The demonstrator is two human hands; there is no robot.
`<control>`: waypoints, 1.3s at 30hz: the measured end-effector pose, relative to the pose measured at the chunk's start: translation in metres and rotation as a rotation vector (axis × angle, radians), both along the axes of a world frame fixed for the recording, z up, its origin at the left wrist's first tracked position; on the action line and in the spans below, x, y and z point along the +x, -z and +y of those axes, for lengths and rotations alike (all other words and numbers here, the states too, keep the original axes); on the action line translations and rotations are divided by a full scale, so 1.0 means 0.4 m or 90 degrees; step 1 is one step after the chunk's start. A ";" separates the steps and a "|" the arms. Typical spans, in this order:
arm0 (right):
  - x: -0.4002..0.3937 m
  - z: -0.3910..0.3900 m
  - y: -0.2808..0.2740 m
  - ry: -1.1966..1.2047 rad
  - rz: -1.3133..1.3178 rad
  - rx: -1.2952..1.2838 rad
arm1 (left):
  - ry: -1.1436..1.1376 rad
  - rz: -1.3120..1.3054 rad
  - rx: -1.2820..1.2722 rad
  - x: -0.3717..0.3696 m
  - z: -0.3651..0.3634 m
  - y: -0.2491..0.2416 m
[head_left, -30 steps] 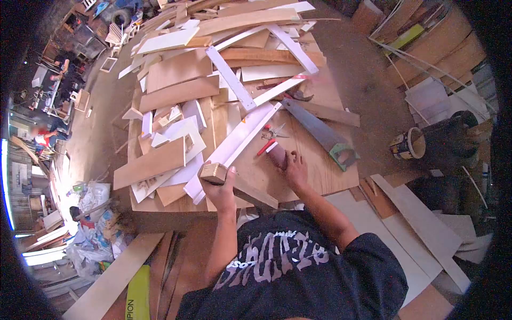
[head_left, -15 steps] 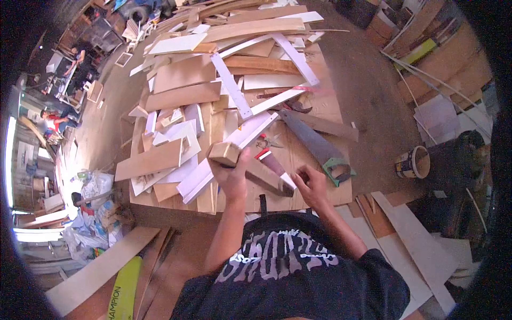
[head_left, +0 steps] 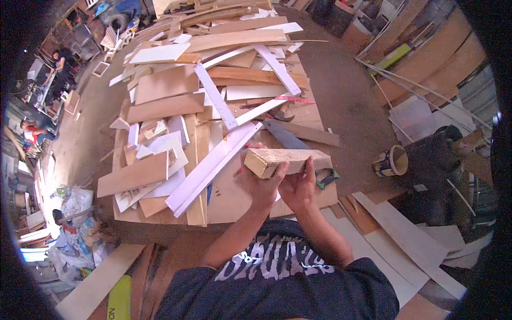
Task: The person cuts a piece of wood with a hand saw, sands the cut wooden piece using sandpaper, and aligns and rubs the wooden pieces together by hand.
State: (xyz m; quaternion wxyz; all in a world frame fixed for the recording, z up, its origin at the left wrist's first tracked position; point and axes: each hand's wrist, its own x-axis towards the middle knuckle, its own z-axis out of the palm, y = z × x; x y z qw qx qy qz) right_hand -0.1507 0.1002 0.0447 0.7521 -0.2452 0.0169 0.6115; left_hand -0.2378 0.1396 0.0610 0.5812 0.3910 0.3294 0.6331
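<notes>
A short, thick wooden block (head_left: 292, 161) is raised above the near part of the workbench, its rough sawn end facing left. My left hand (head_left: 262, 188) grips it near that end, thumb on the near side. Close beside it, my right hand (head_left: 300, 188) supports the block from below, with fingertips against its near face. Behind the block lies a handsaw (head_left: 282, 135); part of its blade is hidden, and its green handle shows at the right. Left of my hands, a pair of long pale lilac boards (head_left: 213, 172) rests on the bench.
Many loose boards (head_left: 165, 85) are heaped across the workbench (head_left: 229, 209). A U-shaped white frame (head_left: 216, 96) lies on the heap. A bucket (head_left: 392, 161) stands to the right, panels (head_left: 410, 240) lie on the floor, and two people (head_left: 37, 130) are far left.
The block has moved right and turned from pointing toward me to lying crosswise. My right hand, previously off the block, has come onto it. The view has shifted slightly.
</notes>
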 end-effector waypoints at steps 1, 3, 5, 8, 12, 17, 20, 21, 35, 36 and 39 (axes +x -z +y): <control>0.018 0.008 0.003 -0.002 -0.007 -0.009 | 0.052 0.048 -0.063 0.001 -0.010 0.005; 0.055 0.023 0.015 0.074 0.145 -0.047 | 0.080 -0.013 -0.055 0.005 -0.018 0.035; 0.086 0.028 0.016 0.111 0.077 -0.098 | 0.128 0.157 0.091 -0.005 -0.015 0.081; 0.163 0.055 0.029 0.219 0.052 -0.113 | 0.013 0.399 0.096 -0.021 -0.056 0.313; 0.278 0.055 0.028 0.180 -0.132 -0.064 | -0.133 0.840 0.044 -0.026 -0.078 0.399; 0.429 0.080 0.089 0.079 -0.279 -0.057 | -0.232 0.425 -0.201 0.082 -0.089 0.585; 0.503 0.082 0.108 0.049 -0.334 -0.048 | -0.375 0.776 -0.251 0.169 -0.064 0.597; 0.521 0.082 0.120 0.030 -0.340 -0.031 | -0.439 0.955 -0.290 0.187 -0.059 0.599; 0.363 0.144 0.295 -0.122 -0.588 0.132 | -0.284 1.065 -0.033 0.188 -0.141 0.619; 0.336 0.156 0.335 -0.145 -0.450 0.125 | -0.291 1.060 -0.045 0.189 -0.153 0.621; 0.237 0.167 0.376 -0.124 -0.479 0.217 | -0.283 0.992 -0.092 0.171 -0.175 0.636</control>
